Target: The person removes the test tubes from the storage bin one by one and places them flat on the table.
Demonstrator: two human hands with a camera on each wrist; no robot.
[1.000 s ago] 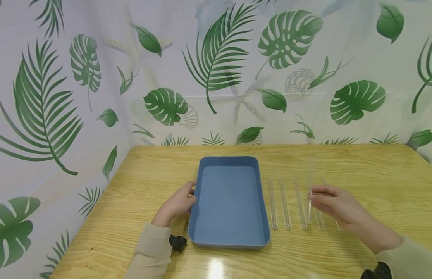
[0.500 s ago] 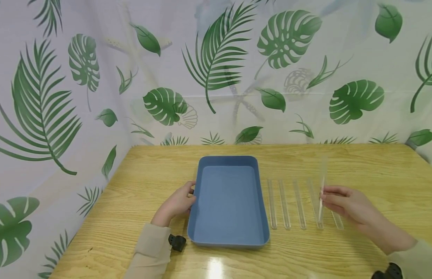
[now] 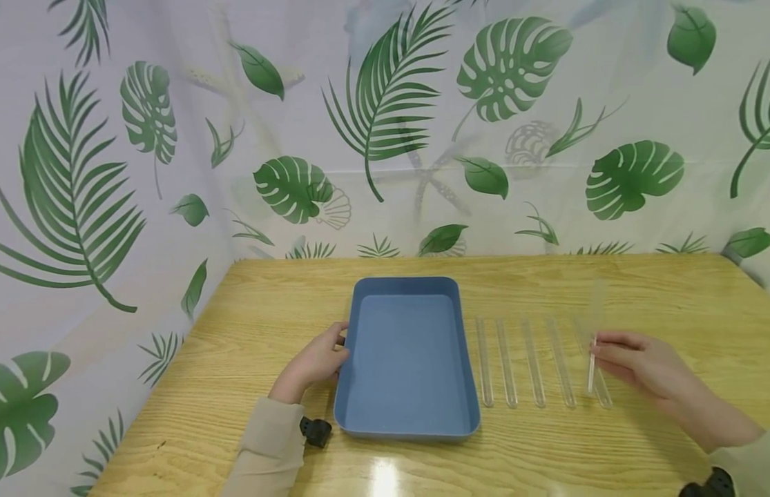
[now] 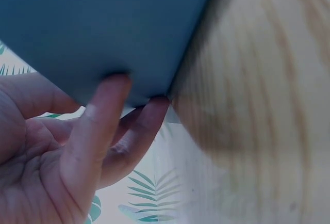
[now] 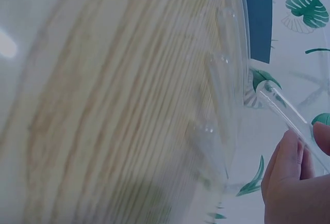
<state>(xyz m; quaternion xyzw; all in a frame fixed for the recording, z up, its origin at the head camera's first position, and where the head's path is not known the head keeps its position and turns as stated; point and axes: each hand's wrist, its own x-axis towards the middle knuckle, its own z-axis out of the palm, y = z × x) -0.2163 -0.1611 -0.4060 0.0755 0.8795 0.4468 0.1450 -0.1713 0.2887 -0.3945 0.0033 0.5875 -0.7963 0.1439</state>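
In the head view, a blue rectangular tray (image 3: 406, 359) lies on the wooden table. My left hand (image 3: 319, 359) is at its left side; in the left wrist view the fingertips (image 4: 116, 87) touch the tray's outer wall. My right hand (image 3: 648, 366) pinches a clear test tube (image 3: 592, 373) between thumb and fingers, with the rounded end toward me. This tube is raised above the table and overlaps the rightmost of several clear test tubes lying in a row (image 3: 535, 373) beside the tray. In the right wrist view the held tube (image 5: 286, 110) slants up out of the fingers.
The wooden table (image 3: 266, 297) runs back to a white cloth with green leaf prints (image 3: 385, 138). A similar cloth hangs along the left side. Wrist cameras (image 3: 316, 432) are strapped over both sleeves.
My right hand has carried the pinched test tube rightward over the row, from near the fourth tube to the rightmost one. The left hand and the tray have stayed in place.
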